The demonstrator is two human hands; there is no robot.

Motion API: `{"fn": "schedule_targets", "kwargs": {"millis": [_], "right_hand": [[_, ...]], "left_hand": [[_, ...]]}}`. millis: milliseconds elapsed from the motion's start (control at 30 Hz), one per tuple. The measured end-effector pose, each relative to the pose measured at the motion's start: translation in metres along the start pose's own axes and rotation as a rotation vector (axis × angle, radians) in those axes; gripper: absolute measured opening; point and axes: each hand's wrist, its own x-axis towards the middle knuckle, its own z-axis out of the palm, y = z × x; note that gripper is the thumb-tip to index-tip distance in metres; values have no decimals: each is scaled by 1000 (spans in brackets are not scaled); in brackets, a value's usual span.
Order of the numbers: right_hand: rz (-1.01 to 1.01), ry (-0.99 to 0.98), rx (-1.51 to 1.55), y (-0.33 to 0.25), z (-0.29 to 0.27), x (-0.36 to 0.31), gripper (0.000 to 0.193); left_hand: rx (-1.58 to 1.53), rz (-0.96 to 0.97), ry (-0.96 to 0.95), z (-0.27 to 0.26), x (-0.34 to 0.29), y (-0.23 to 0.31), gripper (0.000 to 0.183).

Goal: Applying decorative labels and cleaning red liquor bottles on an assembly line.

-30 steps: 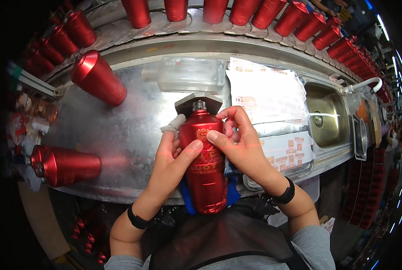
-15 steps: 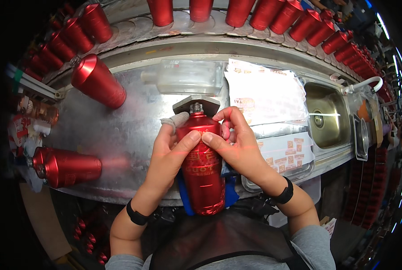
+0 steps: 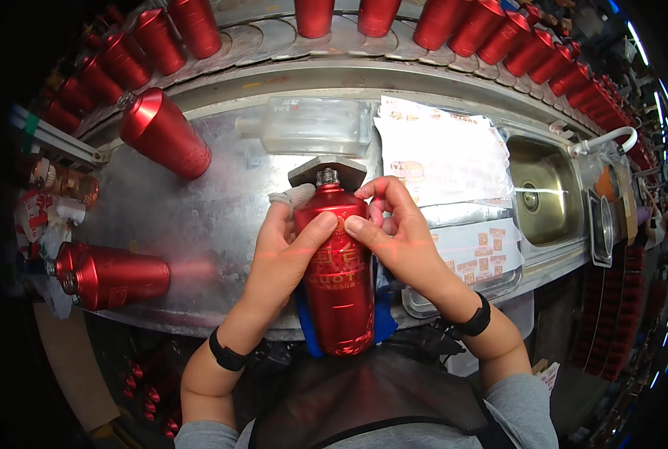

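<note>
A glossy red bottle (image 3: 340, 299) with gold print lies in front of me, its bare glass neck pointing away and its base toward my body. The neck rests at a grey angled metal stop (image 3: 326, 170). My left hand (image 3: 285, 239) is closed on the bottle's left side, with grey cloth (image 3: 295, 197) around its fingers. My right hand (image 3: 390, 224) is closed at the right shoulder, fingers curled, with pink coverings on some fingertips. Both thumbs press on the upper face, either side of a small gold emblem (image 3: 340, 223). Blue cloth (image 3: 383, 310) shows beneath the bottle.
More red bottles stand on a curved conveyor (image 3: 259, 41) along the back. On the metal table (image 3: 222, 209) are a tilted red bottle (image 3: 166, 133), two lying ones (image 3: 121, 278), a clear bottle (image 3: 315, 126) and label sheets (image 3: 446, 161). A sink (image 3: 547, 194) lies right.
The bottles on the conveyor have shifted to the right. My thumbs have slid slightly apart, and more of the gold emblem shows between them. The held bottle has barely moved.
</note>
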Motion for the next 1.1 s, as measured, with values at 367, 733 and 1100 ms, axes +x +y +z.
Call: {"fn": "schedule_targets", "kwargs": {"millis": [367, 733, 1100], "right_hand": [[135, -7, 79, -6, 7, -27, 70], [219, -44, 102, -5, 2, -32, 80], [147, -114, 104, -9, 4, -47, 100]], "left_hand": [[-132, -33, -85, -12, -27, -19, 64], [-124, -15, -90, -14, -32, -22, 62], [5, -36, -161, -19, -41, -22, 86]]}}
